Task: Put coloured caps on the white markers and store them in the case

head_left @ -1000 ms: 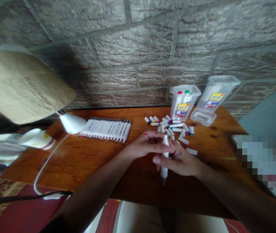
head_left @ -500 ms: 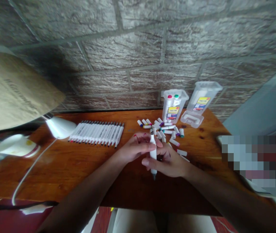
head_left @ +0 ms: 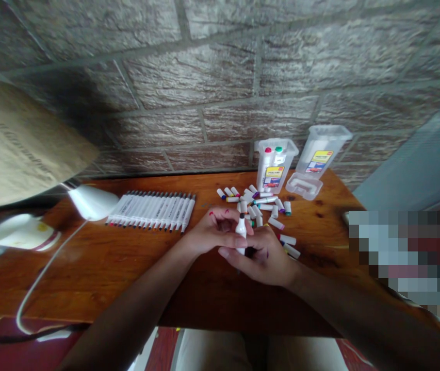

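Between my two hands is a white marker [head_left: 242,226] without a cap, its dark tip pointing up and away from me. My left hand [head_left: 217,232] pinches it from the left with thumb and fingers. From the right, my right hand [head_left: 264,257] closes round its lower part and hides that end. Small red marks show on the left hand's fingers. Just beyond the hands lie loose marker caps [head_left: 276,223] with coloured ends. A row of uncapped white markers [head_left: 152,210] lies side by side to the left.
A clear plastic case [head_left: 276,164] holding several markers stands by the wall [head_left: 220,123]. Right of it is another clear case [head_left: 316,157] with its lid open. A lamp [head_left: 22,144], a cable [head_left: 37,278] and a white cup [head_left: 24,232] are at the left of the wooden table [head_left: 127,273].
The marker has tilted, so its lower tip, visible before below my right hand, is now hidden. My right thumb has shifted slightly left and up. The view has moved a little.
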Demonstrator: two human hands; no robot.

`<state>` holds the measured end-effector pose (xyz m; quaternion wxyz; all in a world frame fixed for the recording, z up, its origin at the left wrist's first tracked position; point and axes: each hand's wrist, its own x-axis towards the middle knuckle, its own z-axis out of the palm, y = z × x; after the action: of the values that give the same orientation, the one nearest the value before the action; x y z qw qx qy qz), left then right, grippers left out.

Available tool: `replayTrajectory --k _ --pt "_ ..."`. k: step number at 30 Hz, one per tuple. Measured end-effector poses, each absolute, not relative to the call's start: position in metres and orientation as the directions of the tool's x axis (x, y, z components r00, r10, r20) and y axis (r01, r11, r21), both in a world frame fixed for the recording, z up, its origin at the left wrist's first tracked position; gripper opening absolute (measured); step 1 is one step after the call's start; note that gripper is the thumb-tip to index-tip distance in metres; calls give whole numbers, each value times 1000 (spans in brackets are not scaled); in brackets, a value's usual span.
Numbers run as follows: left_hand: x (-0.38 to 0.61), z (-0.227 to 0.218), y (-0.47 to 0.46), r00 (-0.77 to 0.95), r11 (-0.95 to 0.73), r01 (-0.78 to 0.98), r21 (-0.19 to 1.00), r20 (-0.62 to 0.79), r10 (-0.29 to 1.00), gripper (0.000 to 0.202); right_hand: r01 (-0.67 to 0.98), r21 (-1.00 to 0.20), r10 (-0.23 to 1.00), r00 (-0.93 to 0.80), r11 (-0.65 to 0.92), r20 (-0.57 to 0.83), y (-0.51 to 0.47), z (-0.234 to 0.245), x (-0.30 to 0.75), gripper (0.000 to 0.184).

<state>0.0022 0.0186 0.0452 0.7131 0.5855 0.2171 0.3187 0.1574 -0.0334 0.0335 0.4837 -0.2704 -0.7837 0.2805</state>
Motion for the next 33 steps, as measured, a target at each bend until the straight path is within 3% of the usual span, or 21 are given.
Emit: replayTrajectory --k 11,19,23,28,33 --pt "0 41 18 687 107 -166 980 37 726 42 106 -606 590 -408 788 697 -31 35 162 26" --pt "2 41 17 648 133 -192 972 23 762 35 71 -702 659 -421 709 623 -32 35 161 30" --pt "2 44 15 653 134 -250 959 65 755 34 60 -680 641 -399 731 655 -31 35 161 29" --pt "1 49 16 676 96 -202 975 68 733 36 64 -675 644 -380 735 664 -31 36 160 20" --pt "3 50 15 690 94 -176 980 55 722 38 84 -680 649 -401 729 647 -31 36 160 23"
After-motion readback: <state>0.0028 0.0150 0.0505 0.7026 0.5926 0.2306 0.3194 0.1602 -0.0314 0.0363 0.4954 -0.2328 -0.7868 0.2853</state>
